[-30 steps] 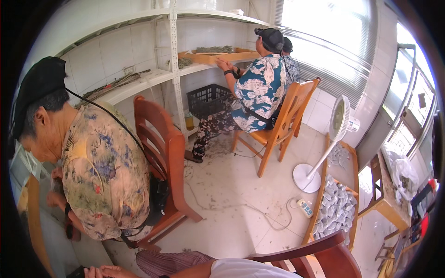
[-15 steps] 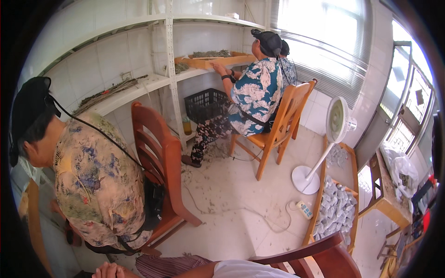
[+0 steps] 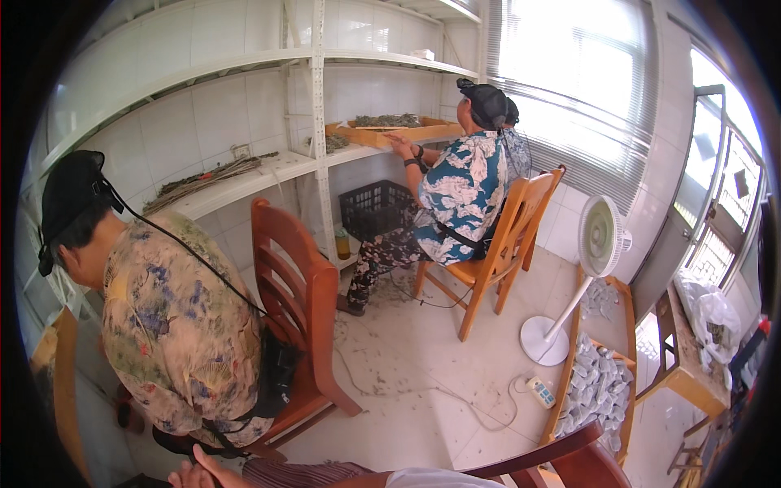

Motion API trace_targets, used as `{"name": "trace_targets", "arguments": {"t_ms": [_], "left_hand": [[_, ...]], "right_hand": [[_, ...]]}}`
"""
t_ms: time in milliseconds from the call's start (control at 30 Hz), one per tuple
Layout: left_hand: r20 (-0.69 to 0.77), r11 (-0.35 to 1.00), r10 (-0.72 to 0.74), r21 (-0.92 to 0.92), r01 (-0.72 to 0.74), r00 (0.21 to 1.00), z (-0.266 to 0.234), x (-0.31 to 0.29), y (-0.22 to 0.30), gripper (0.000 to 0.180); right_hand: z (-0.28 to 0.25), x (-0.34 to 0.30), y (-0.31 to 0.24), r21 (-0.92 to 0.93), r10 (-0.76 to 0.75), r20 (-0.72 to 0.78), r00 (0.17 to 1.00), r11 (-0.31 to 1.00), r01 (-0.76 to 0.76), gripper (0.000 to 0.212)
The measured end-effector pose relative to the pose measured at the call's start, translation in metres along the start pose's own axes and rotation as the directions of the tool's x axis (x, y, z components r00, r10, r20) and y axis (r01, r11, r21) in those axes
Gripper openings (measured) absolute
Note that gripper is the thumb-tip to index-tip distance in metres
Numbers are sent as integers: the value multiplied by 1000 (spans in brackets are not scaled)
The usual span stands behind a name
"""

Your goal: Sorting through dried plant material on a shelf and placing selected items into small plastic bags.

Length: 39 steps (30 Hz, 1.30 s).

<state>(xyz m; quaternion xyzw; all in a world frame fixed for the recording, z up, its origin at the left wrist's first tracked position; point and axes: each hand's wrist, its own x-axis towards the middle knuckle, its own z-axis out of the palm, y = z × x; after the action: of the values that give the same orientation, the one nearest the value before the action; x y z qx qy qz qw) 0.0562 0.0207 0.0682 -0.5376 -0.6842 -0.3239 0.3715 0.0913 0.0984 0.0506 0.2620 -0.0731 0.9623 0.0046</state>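
Observation:
At the lower left edge, my right hand (image 3: 207,473) shows in part, its forearm crossing in from the lower middle. Its thumb stands apart from the curled fingers, and I see nothing held in it. Most of the palm is cut off by the picture's edge. My left hand cannot be made out. Dark striped cloth (image 3: 301,473) lies beside my forearm, and a light sleeve (image 3: 431,478) covers my upper arm. Nearest my hand, a person in a patterned shirt (image 3: 179,317) and black cap sits on a reddish wooden chair (image 3: 294,281).
Farther off, a person in a blue floral shirt (image 3: 468,195) reaches to a wooden tray (image 3: 451,130) of dried stems on white shelving (image 3: 319,98). A black crate (image 3: 374,207), a fan (image 3: 600,236), a power strip (image 3: 540,392) and a tray of small grey packets (image 3: 598,382) stand around.
The whole view has tilted up slightly, so the surroundings sit lower in it. My right thumb has lifted away from the fingers. The seated people hold nearly the same poses.

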Motion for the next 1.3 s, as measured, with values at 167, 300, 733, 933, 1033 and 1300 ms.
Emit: {"name": "trace_targets", "arguments": {"t_ms": [167,300,733,933,1033,1300], "left_hand": [[206,990,-17,-133,45,978,-2,-37,-3,49],[-148,827,-449,304,473,881,45,-45,12,44],[98,973,-114,214,91,989,14,-57,-20,31],[9,976,-3,218,1,1000,14,-52,-21,28],[-30,970,51,241,-42,998,14,-51,-25,27],[-31,963,98,256,-87,995,24,-45,-21,28]], "right_hand": [[19,-12,-9,-255,2,-354,935,962,-99,74],[-24,-10,1,76,112,-158,981,992,-101,53],[-10,-17,22,-336,-57,-266,962,941,-38,58],[-41,-13,20,-133,-29,-134,991,991,11,44],[-35,-13,21,-336,-188,-168,968,934,123,44],[10,-16,0,-410,-83,-172,982,912,5,33]]}}
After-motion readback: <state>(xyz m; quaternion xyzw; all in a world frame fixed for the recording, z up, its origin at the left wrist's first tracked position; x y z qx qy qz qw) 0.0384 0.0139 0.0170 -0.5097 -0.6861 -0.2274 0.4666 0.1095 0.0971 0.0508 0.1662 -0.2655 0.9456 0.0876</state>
